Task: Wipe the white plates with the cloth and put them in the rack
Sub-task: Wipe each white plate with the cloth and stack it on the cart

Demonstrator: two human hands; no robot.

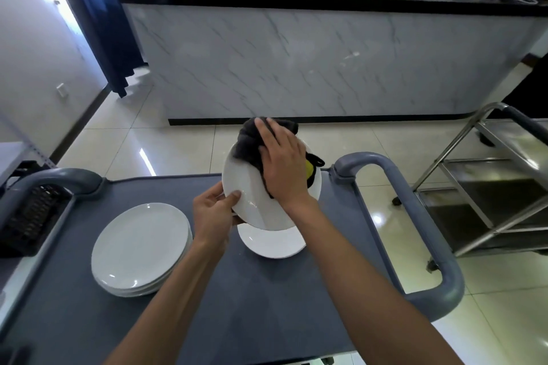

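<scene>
The left hand grips the near-left rim of a white plate, thumb curled over the top face and fingers under it, holding the plate tilted and clear of the table. The right hand lies with fingers extended, palm down, pressing a dark grey cloth onto the plate's upper face; the cloth bunches past the fingertips over the plate's far rim, and a yellow patch of it shows just right of the wrist.

Directly beneath the hands lies a second white plate, flat on the table, partly hidden by the held one. Left of the left forearm sits a stack of white plates, about four by the rims showing, though the exact count is hard to tell. The stack is apart from both other plates.

The table is a dark grey matte cart top with raised lighter grey edges. A rounded grey handle loops out right of the right forearm. Between the forearms and toward the near edge the surface is bare. Far left of the left hand, past the raised edge, a black ribbed rack sits. Right of the handle stands a steel shelf trolley on glossy floor tiles.

The plates are round, smooth and glossy; the cloth looks soft and plush.
</scene>
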